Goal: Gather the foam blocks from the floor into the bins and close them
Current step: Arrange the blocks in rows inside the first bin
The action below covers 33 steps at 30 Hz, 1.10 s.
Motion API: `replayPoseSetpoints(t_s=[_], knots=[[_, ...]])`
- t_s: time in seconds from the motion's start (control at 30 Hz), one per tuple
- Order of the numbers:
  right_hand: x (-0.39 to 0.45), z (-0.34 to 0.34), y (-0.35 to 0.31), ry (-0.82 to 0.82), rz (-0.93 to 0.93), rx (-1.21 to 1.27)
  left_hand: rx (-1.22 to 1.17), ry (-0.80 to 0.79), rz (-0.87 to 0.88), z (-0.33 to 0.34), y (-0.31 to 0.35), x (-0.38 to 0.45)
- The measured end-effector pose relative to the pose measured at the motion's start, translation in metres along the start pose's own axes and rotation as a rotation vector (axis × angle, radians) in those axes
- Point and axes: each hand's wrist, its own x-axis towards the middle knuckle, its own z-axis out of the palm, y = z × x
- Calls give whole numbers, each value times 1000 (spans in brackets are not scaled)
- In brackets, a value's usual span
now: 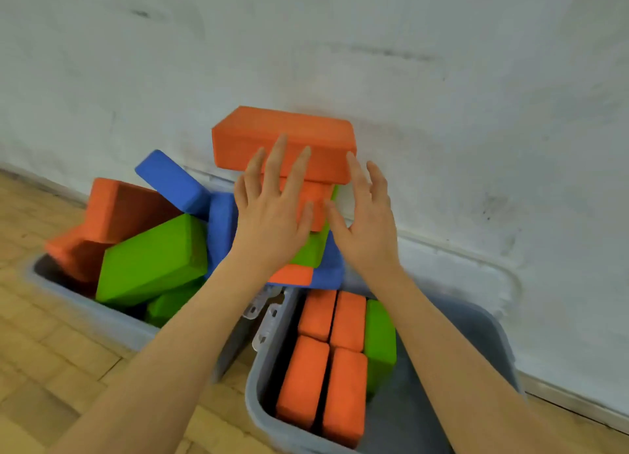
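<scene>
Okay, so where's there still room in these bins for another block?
The right bin has bare floor right of its green block, toward the wall. The left bin is crowded, blocks heaped above its rim, where both hands reach.

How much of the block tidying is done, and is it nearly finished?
Partly done. The right bin already holds orange and green blocks packed in neat rows. The left bin is overfull: blocks stick up above its rim in a jumble. Both hands are open, reaching at the top orange block of that pile. Left to do: settle the pile lower and close both bins, which stand open. No lid is on either.
</scene>
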Motion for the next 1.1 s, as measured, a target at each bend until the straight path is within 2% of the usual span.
replayPoseSetpoints(t_s=[0.17,0.27,0.33,0.5,0.67,0.87,1.1], knots=[[50,17,-5,-138,177,-136,78,-175,-152,7,-33,45],[63,30,3,-197,220,-94,112,-271,-132,18,-41,56],[63,35,4,-153,193,-39,118,-294,-120,21,-46,58],[50,29,5,24,125,-1,46,-183,-113,19,-54,53],[44,31,4,28,171,210,-1,-148,-122,24,-51,53],[48,31,10,47,186,332,-15,-118,-112,31,-48,48],[38,6,17,233,162,247,-106,-110,-253,35,-31,11]])
